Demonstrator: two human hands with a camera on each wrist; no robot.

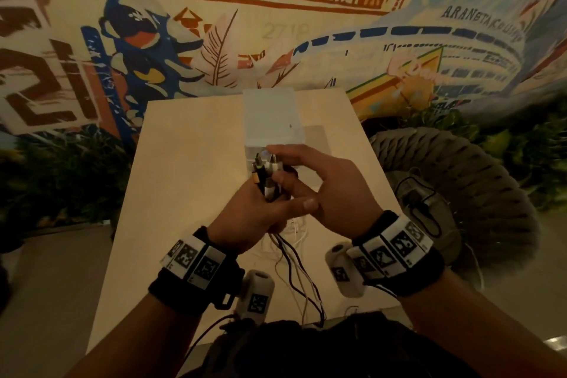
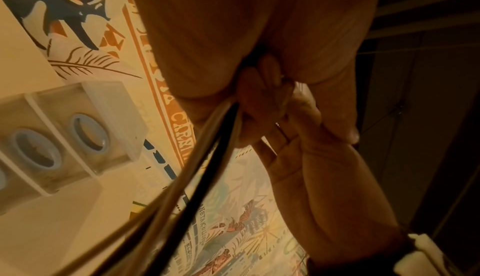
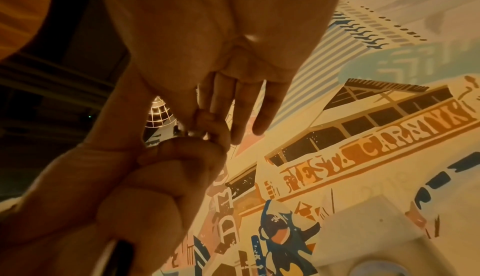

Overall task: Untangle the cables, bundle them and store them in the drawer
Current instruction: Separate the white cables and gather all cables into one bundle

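Observation:
Several black and white cables (image 1: 264, 178) stand as a bunch in my left hand (image 1: 251, 218), which grips them in a fist above the table; their plug ends stick up and the loose lengths (image 1: 296, 267) hang toward my body. My right hand (image 1: 325, 190) lies against the left, thumb over its knuckles, index finger curled onto the plug ends, other fingers straight. The left wrist view shows the cables (image 2: 207, 157) leaving the fist (image 2: 259, 106). In the right wrist view, the right hand's straight fingers (image 3: 241, 99) reach above the left fist (image 3: 161, 177). The white drawer unit (image 1: 271, 113) stands just behind the hands.
The light wooden table (image 1: 184, 193) is narrow, with its edges close on both sides. A grey woven pouf (image 1: 478, 181) with a black lead on it sits to the right. A painted mural wall (image 1: 276, 24) rises behind. The drawer fronts (image 2: 78, 136) have round blue pulls.

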